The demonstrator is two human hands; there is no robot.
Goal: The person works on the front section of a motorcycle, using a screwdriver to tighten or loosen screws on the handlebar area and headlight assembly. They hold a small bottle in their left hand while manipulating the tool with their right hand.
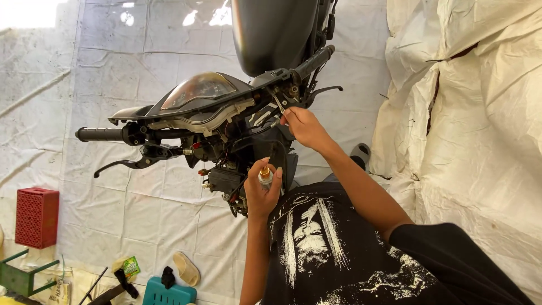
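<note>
A motorcycle's front end [203, 113] stands before me with its headlight cowl loosened and wiring exposed below it. My left hand [261, 191] is closed around a small light bulb [265, 176] with a brass base, held near the wiring under the cowl. My right hand [305, 127] reaches up to the right handlebar [310, 61] and grips a thin metal tool [278, 104] at the switch housing. The left handlebar grip [99, 134] and its brake lever [121, 165] stick out to the left.
White sheeting covers the floor [141, 56] and a draped mass [474, 113] at the right. A red crate [36, 217] sits at the left, a green stool [20, 277] below it, a teal box [168, 293], a sandal [186, 268] and a small green packet [131, 265] near the bottom.
</note>
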